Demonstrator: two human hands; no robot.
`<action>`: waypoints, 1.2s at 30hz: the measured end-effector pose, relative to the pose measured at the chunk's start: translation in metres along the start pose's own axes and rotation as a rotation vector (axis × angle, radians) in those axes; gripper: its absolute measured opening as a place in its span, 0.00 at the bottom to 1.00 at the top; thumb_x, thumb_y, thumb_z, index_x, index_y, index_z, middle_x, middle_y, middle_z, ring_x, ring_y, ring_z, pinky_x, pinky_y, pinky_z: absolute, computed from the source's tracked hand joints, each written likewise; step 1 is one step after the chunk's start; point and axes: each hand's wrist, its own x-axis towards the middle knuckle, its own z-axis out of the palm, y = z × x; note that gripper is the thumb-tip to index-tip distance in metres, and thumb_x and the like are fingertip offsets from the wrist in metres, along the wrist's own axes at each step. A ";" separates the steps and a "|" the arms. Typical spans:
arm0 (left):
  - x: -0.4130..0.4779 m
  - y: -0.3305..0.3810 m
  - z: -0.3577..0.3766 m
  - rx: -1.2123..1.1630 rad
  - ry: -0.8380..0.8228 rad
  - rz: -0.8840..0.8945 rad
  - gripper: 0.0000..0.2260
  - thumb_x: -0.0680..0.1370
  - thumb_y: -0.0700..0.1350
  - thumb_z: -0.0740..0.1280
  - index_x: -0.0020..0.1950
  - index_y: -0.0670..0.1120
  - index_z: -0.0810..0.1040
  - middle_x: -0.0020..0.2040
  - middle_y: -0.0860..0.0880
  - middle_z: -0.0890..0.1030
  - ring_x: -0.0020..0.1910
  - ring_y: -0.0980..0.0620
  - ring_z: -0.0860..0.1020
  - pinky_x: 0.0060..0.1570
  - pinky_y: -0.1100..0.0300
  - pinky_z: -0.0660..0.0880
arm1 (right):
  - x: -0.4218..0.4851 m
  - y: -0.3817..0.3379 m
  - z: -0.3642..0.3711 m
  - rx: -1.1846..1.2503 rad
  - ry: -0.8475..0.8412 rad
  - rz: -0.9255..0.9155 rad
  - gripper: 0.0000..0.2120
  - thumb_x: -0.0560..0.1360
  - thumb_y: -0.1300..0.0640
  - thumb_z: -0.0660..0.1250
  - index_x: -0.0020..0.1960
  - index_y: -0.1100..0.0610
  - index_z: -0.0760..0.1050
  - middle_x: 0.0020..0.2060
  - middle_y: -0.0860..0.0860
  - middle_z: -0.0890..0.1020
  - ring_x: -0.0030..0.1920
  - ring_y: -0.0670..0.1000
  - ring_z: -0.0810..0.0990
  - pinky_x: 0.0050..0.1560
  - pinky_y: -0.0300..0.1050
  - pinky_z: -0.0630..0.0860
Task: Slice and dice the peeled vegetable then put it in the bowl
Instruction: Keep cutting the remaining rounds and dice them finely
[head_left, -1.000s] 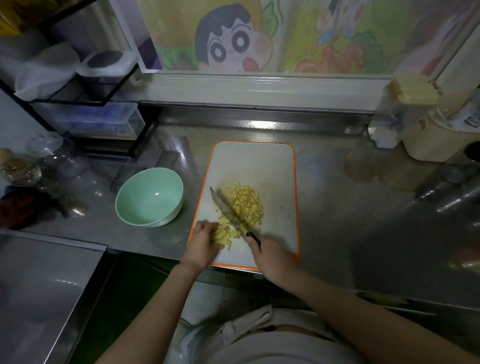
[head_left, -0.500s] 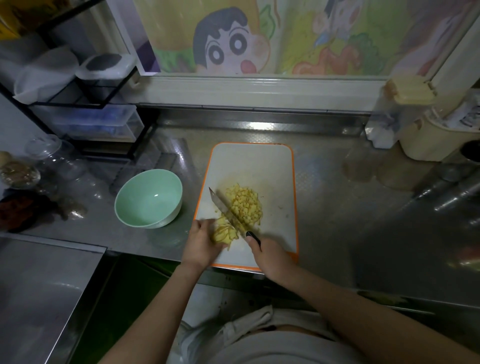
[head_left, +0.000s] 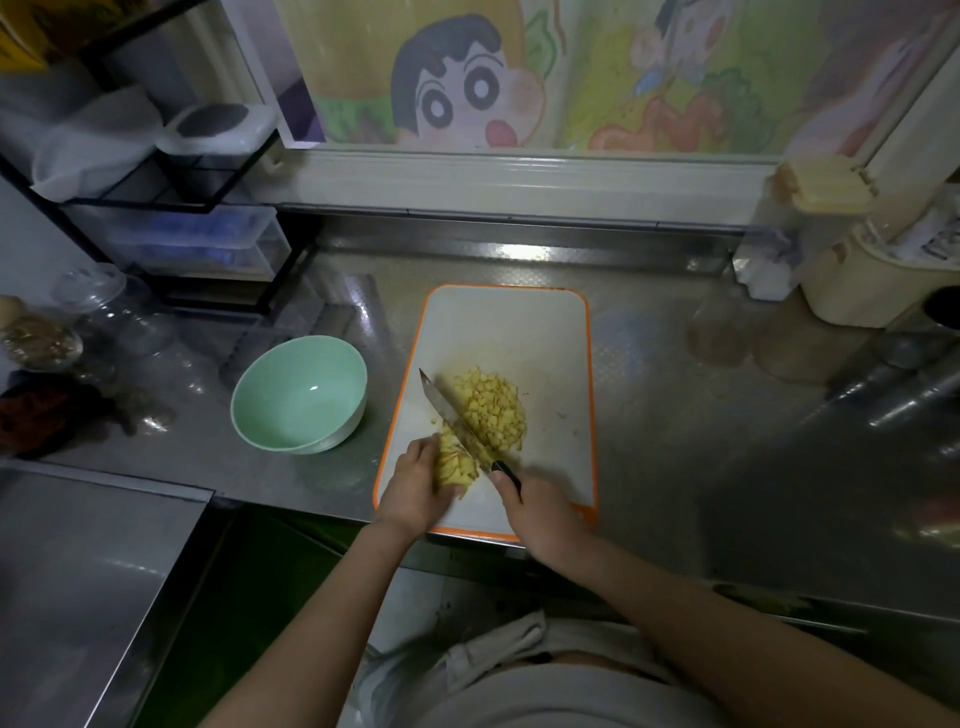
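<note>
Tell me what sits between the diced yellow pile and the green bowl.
The steel knife, gripped by the right hand, lies along the left side of the diced yellow vegetable pile, facing the mint-green bowl. The left hand holds uncut strips nearby. Otherwise only bare white cutting board.

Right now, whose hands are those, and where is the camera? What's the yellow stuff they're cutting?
There is no machine here, just a person cooking. The picture comes from a camera worn on their head, looking down at both hands. The right hand grips a knife. The left hand holds yellow vegetable strips not yet diced. Beyond the blade lies a pile of diced pieces. Everything sits on a white cutting board with an orange edge, on a steel counter. Left of the board stands an empty green bowl for the pieces.
</note>
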 end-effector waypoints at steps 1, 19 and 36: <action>0.000 0.001 0.001 0.016 -0.011 -0.002 0.32 0.74 0.45 0.69 0.74 0.42 0.58 0.71 0.45 0.62 0.68 0.45 0.63 0.65 0.57 0.62 | 0.000 0.000 0.000 0.003 0.003 0.003 0.22 0.81 0.44 0.50 0.32 0.52 0.64 0.28 0.49 0.69 0.32 0.49 0.70 0.38 0.45 0.66; -0.002 0.007 0.014 0.059 0.066 -0.028 0.23 0.78 0.45 0.64 0.71 0.40 0.64 0.65 0.44 0.64 0.64 0.45 0.65 0.61 0.53 0.69 | 0.003 -0.014 -0.003 -0.033 -0.021 0.006 0.19 0.81 0.45 0.53 0.36 0.54 0.67 0.31 0.50 0.70 0.36 0.51 0.73 0.32 0.42 0.66; 0.001 0.005 0.018 0.081 0.076 -0.035 0.21 0.77 0.45 0.64 0.69 0.41 0.65 0.63 0.44 0.65 0.62 0.45 0.67 0.59 0.56 0.67 | 0.015 -0.013 0.011 -0.171 0.012 0.033 0.16 0.81 0.45 0.53 0.44 0.55 0.68 0.39 0.53 0.75 0.43 0.54 0.79 0.43 0.47 0.75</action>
